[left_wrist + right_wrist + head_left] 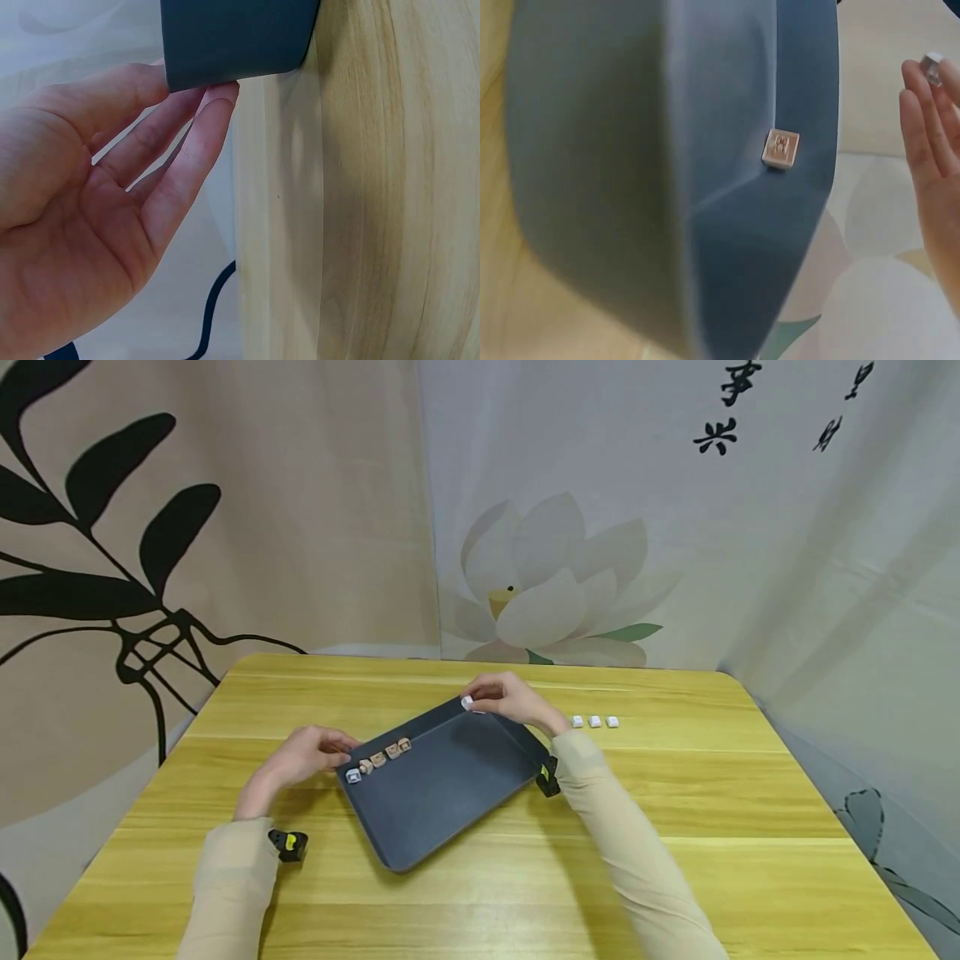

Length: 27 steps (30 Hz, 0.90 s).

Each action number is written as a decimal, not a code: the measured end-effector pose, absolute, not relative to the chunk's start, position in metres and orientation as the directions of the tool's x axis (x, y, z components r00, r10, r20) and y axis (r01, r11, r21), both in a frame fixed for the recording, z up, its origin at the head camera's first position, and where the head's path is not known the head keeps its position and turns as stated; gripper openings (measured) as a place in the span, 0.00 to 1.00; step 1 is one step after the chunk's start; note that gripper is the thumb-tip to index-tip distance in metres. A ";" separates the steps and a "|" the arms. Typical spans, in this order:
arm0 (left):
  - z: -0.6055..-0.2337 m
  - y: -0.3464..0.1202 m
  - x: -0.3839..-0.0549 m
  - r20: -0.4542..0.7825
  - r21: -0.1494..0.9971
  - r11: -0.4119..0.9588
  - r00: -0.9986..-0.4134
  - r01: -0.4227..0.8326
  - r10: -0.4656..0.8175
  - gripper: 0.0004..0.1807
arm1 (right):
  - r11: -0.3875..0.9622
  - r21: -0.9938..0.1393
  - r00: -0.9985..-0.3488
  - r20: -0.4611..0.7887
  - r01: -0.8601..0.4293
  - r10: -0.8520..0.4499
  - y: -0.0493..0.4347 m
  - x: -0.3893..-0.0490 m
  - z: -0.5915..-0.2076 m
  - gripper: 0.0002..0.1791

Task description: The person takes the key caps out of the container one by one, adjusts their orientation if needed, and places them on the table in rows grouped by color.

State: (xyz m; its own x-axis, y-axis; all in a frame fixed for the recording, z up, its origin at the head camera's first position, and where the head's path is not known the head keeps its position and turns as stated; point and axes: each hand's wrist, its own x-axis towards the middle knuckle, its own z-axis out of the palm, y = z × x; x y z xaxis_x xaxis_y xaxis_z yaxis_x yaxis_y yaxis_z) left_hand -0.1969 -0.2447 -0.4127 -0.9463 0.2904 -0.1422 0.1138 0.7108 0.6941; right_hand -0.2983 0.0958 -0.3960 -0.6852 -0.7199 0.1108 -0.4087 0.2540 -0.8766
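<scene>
A dark grey rectangular tray stands at an angle on the table. My left hand holds its left corner, thumb on one side of the rim and fingertips against the edge in the left wrist view. Over the far rim, my right hand pinches a small white keycap between thumb and fingers. Several tan keycaps and a whitish keycap line the tray's far left side. Another keycap, tan with a marking, sits in the tray near a corner in the right wrist view.
Three white keycaps lie in a row on the wooden table, right of the tray. A curtain with leaf and lotus prints hangs behind the table's far edge. Black wrist cameras are strapped at both sleeves.
</scene>
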 end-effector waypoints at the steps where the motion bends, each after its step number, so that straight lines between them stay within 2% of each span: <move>1: -0.413 -0.245 -0.197 -0.141 0.695 0.710 -0.946 0.114 0.291 0.15 | 0.242 -0.883 -0.688 0.116 -0.401 -0.717 0.099 -0.298 -0.396 0.15; 12: -0.413 -0.244 -0.195 -0.151 0.708 0.699 -0.946 0.099 0.287 0.15 | 0.272 -0.901 -0.783 0.109 -0.339 -0.613 0.142 -0.296 -0.400 0.15; 19: -0.412 -0.243 -0.195 -0.156 0.708 0.700 -0.946 0.095 0.285 0.15 | 0.248 -0.938 -0.842 0.077 -0.243 -0.534 0.181 -0.293 -0.403 0.16; 27: -0.410 -0.242 -0.194 -0.166 0.734 0.673 -0.939 0.086 0.302 0.15 | 0.334 -0.922 -0.900 0.035 -0.197 -0.435 0.230 -0.289 -0.411 0.19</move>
